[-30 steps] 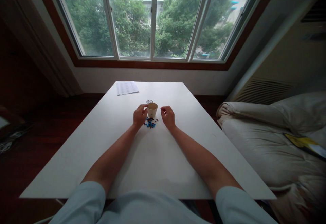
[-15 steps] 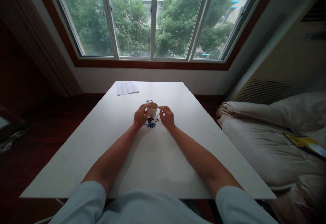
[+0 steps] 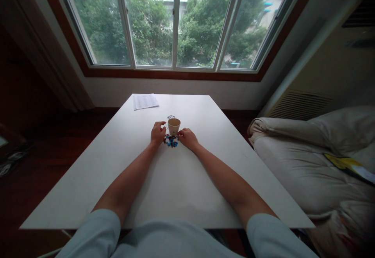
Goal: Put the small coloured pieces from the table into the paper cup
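White table (image 3: 175,187): stretches out before you, taking up most of your working view.
Window (image 3: 152,27): spans the wall ahead of you, edged in brown, with green trees (image 3: 202,23) outside.
Pale padded seat (image 3: 287,160): lies to your right, past the table's edge, bearing a flat yellow item (image 3: 341,162).
Papers (image 3: 145,101): rest flat near the table's far left corner.
Your left hand (image 3: 158,133): sits just beside the cup (image 3: 174,128) on its left, fingers curved, thumb and forefinger spread apart.
Your right hand (image 3: 188,137): reaches to the cup's lower right, fingertips together close to its base; whether they pinch anything, you cannot tell from here.
Cup: stands upright on the table between your hands, mouth up, light-coloured.
Ring-like item (image 3: 171,117): lies just behind the cup, too small to make out.
Blue and dark pieces (image 3: 172,143): lie in a loose cluster just on your side of the cup.
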`<state>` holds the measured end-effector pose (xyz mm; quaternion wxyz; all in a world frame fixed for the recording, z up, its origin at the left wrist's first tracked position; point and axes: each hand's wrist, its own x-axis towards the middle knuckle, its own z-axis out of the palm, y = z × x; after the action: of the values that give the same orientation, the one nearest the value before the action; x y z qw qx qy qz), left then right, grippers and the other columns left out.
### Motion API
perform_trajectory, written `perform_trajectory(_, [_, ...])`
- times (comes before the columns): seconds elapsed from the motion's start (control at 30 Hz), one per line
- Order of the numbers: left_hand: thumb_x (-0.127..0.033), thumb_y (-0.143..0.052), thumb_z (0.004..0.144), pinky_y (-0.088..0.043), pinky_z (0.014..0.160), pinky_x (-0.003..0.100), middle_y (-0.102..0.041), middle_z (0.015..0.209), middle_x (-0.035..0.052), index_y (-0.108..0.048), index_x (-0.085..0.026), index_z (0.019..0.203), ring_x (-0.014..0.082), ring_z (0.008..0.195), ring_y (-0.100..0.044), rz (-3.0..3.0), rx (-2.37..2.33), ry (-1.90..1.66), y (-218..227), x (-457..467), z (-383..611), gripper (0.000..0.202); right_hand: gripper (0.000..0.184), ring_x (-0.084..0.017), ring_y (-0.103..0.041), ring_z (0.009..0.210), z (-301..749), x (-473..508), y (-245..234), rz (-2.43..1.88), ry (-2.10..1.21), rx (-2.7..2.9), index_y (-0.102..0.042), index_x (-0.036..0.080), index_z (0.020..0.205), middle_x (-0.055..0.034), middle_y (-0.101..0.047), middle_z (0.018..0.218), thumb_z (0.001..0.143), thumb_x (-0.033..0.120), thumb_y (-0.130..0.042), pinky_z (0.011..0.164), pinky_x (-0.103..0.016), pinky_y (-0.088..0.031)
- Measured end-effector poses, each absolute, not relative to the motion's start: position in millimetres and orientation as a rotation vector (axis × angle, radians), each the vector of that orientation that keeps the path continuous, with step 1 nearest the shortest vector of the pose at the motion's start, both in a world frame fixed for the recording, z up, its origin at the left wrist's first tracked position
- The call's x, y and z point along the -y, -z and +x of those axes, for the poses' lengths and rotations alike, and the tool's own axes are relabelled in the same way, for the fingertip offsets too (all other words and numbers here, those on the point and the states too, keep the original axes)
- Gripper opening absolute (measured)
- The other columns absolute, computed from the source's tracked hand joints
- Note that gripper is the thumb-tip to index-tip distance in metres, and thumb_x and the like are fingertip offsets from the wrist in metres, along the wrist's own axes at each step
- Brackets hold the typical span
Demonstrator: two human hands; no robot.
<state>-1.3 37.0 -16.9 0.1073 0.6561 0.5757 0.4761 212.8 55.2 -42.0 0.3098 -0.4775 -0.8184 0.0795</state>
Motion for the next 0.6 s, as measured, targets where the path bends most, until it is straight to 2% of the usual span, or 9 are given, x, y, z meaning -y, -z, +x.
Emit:
perform_trajectory(0.1, [-0.022, -0.052, 0.087, -0.049, 0.077, 0.028, -0.065, 0.106, 0.007, -0.068, -0.018, 0.105, 0.0142, 0.076, -0.059, 1.928, -1.738, -1.233, 26.1, -44.3, -5.6, 0.025, 0.013, -0.021, -0.055, 0.094, 210.3, -51.9, 41.8, -1.282, -0.18, 2.186, -0.075, 0.023, 0.094, -0.0068, -0.064, 0.09, 0.085, 0.028, -0.066, 0.08, -0.031, -0.043])
perform_trajectory(0.3, [-0.019, -0.057, 0.08, -0.047, 0.077, 0.027, -0.067, 0.09, 0.0042, -0.071, -0.02, 0.086, 0.0164, 0.082, -0.06, 2.062, -1.776, -0.915, 30.9, -50.6, -11.5, 0.015, 0.013, -0.02, -0.054, 0.093, 208.3, -53.3, 42.0, -1.352, -0.194, 2.176, -0.075, 0.022, 0.088, -0.0069, -0.063, 0.09, 0.084, 0.02, -0.063, 0.08, -0.029, -0.042])
perform_trajectory(0.6, [-0.018, -0.062, 0.074, -0.047, 0.073, 0.026, -0.066, 0.086, 0.0022, -0.074, -0.02, 0.089, 0.0149, 0.077, -0.058, 2.276, -1.528, -0.779, 28.3, -51.7, -28.5, 0.019, 0.01, -0.017, -0.054, 0.08, 213.8, -55.5, 41.7, -1.288, -0.229, 2.055, -0.067, 0.02, 0.083, -0.0028, -0.065, 0.081, 0.081, 0.015, -0.058, 0.074, -0.028, -0.041])
